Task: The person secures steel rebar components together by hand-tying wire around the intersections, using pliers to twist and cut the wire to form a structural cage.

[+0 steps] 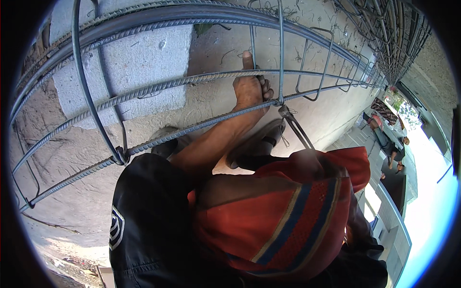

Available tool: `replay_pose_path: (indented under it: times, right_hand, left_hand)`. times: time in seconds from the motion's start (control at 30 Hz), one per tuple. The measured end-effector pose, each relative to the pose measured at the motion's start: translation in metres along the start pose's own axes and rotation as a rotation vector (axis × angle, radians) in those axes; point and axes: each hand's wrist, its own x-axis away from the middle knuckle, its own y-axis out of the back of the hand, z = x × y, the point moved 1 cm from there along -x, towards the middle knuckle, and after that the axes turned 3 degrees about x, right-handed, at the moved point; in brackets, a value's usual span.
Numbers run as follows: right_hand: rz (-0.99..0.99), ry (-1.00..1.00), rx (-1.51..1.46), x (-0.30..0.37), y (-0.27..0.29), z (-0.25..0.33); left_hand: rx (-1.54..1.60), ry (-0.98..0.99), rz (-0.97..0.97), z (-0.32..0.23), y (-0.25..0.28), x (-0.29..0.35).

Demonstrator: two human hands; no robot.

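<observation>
My left hand [250, 89] reaches under the nearest ribbed steel bar [192, 127] of a rebar cage. Its fingers curl round a thin steel stirrup [253, 43] where that meets the second bar [158, 87], and the thumb points away from me. Close by on the right, a pair of pincers [294, 120] has its jaws at the joint of the nearest bar and a stirrup [281, 57]. My right hand [309, 162], blurred, is closed on the handles. A loose bit of tie wire [285, 139] hangs below the jaws.
A pale rough slab [139, 62] lies under the cage at left. Bundled rebar [391, 33] is stacked at far right. Wire scraps [228, 55] litter the ground. My shoe [259, 139] stands beneath the near bar. People [389, 139] sit or lie on the right.
</observation>
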Motion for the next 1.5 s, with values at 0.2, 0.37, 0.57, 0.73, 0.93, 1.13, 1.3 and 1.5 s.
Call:
replay_pose_path:
  times: [0.2, 0.37, 0.57, 0.73, 0.93, 1.13, 1.3, 1.5]
  right_hand:
    - [0.347, 0.275, -0.213, 0.005, -0.002, -0.039]
    - [0.634, -0.419, -1.115, 0.023, -0.03, -0.065]
    - [0.581, -0.826, -1.567, 0.019, -0.094, -0.059]
    - [0.34, -0.295, -0.467, 0.012, -0.026, -0.019]
    - [-0.226, 0.102, 0.184, 0.016, -0.035, 0.003]
    - [-0.083, 0.076, 0.173, 0.005, -0.022, 0.007]
    - [0.056, 0.039, 0.092, -0.008, -0.008, 0.011]
    - [0.152, 0.015, 0.048, -0.017, 0.004, 0.015]
  left_hand:
    - [-0.028, 0.03, 0.084, 0.017, -0.025, -0.004]
    - [-0.084, -0.002, 0.17, 0.016, -0.027, -0.007]
    - [-0.076, 0.004, 0.169, 0.015, -0.021, -0.003]
    - [-0.043, 0.008, 0.203, 0.019, -0.022, -0.003]
    - [-0.016, -0.01, 0.162, 0.018, -0.019, -0.003]
    - [-0.069, 0.041, 0.138, 0.015, -0.018, -0.001]
    - [-0.015, 0.034, 0.178, 0.017, -0.02, -0.007]
    - [0.011, 0.06, 0.177, 0.015, -0.022, -0.008]
